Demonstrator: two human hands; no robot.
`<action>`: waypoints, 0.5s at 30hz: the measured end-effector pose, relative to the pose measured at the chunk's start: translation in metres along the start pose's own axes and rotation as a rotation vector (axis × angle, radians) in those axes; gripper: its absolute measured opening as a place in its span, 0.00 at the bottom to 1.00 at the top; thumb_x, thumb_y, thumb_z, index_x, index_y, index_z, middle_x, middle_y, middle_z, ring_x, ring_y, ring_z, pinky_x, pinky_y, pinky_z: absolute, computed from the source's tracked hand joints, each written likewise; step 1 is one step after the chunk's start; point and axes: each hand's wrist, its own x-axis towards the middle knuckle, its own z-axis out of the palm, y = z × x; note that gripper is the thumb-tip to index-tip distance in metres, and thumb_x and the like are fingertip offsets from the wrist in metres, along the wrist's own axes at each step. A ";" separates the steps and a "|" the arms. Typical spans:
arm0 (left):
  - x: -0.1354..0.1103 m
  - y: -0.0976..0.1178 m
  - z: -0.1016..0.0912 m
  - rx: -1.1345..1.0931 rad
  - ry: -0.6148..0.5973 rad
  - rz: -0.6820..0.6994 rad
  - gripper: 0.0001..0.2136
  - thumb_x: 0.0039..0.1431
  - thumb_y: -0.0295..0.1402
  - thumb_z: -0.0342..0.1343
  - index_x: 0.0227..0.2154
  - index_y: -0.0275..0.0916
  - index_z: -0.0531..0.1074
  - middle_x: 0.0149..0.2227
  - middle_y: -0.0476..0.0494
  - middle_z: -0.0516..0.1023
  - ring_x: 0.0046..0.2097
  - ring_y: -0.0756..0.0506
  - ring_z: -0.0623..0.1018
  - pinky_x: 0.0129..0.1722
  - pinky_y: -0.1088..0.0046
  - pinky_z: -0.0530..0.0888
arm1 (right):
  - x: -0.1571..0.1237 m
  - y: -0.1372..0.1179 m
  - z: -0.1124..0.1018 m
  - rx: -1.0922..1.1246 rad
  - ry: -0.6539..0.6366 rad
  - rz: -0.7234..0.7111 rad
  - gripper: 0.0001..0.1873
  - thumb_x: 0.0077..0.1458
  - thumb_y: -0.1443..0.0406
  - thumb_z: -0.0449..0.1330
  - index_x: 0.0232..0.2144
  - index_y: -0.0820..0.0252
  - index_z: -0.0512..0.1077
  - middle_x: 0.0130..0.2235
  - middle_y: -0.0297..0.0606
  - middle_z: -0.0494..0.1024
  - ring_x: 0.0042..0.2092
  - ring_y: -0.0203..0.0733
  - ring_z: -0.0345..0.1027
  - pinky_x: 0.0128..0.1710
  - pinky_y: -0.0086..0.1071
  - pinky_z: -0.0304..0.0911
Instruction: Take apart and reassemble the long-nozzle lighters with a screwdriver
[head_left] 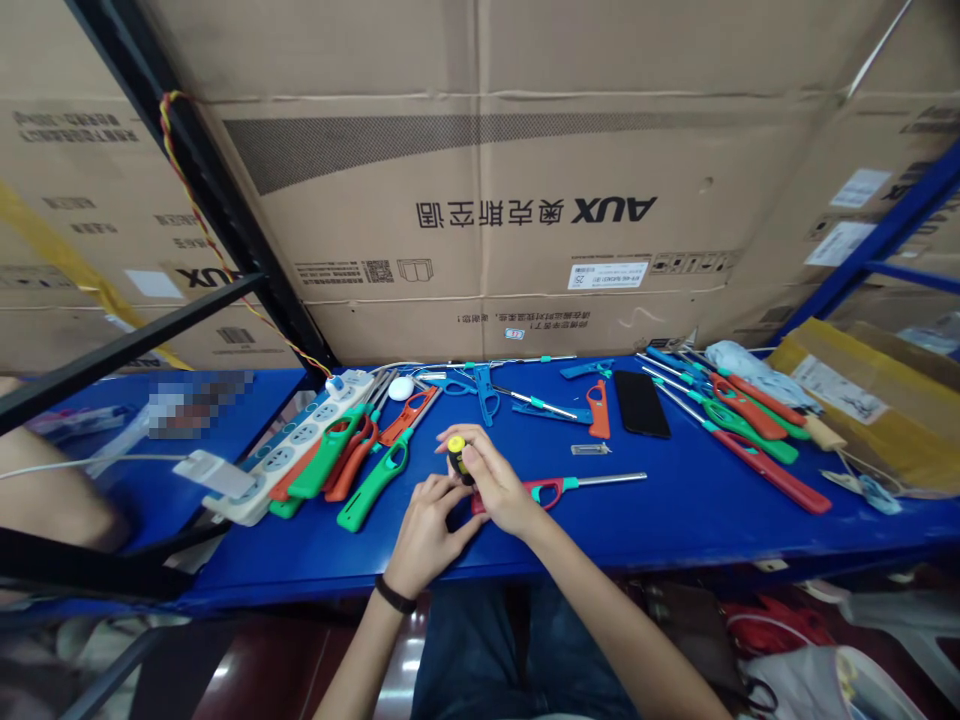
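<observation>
My right hand (499, 488) grips a short screwdriver (457, 458) with a yellow and black handle, held upright; its tip is hidden by my fingers. Below it a red gas lighter (549, 492) lies on the blue table, its metal barrel pointing right. My left hand (429, 525), with a dark band at the wrist, has its fingers curled around the lighter's handle end, which is mostly covered. A small clear part (591, 449) rests just beyond the lighter. Close by on the left lies a green lighter (375, 485).
A power strip (259, 480) and a pile of green and orange lighters (330, 450) are at left. Opened blue casings (487, 395) and an orange shell (598, 410) lie behind. At right are a black phone (641, 404), more lighters (772, 470) and a carton (862, 400).
</observation>
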 end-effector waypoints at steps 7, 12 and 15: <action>0.001 0.003 -0.003 -0.012 -0.032 -0.019 0.10 0.55 0.37 0.59 0.39 0.41 0.75 0.39 0.43 0.77 0.43 0.40 0.74 0.40 0.61 0.70 | -0.001 0.005 -0.003 0.078 0.051 -0.043 0.14 0.62 0.52 0.50 0.43 0.54 0.60 0.38 0.35 0.67 0.32 0.34 0.62 0.34 0.31 0.64; 0.001 0.003 -0.002 -0.004 0.000 -0.010 0.11 0.55 0.38 0.59 0.39 0.42 0.75 0.39 0.43 0.78 0.42 0.40 0.73 0.40 0.62 0.70 | -0.001 -0.006 -0.008 -0.064 0.038 -0.110 0.11 0.60 0.55 0.53 0.40 0.55 0.65 0.48 0.41 0.68 0.40 0.38 0.68 0.43 0.37 0.66; 0.002 0.003 -0.001 0.017 0.006 -0.010 0.12 0.54 0.39 0.59 0.40 0.41 0.75 0.40 0.42 0.78 0.42 0.39 0.74 0.40 0.61 0.70 | 0.000 -0.015 -0.011 -0.274 0.094 -0.165 0.10 0.54 0.59 0.62 0.33 0.56 0.64 0.48 0.41 0.72 0.45 0.42 0.70 0.46 0.38 0.66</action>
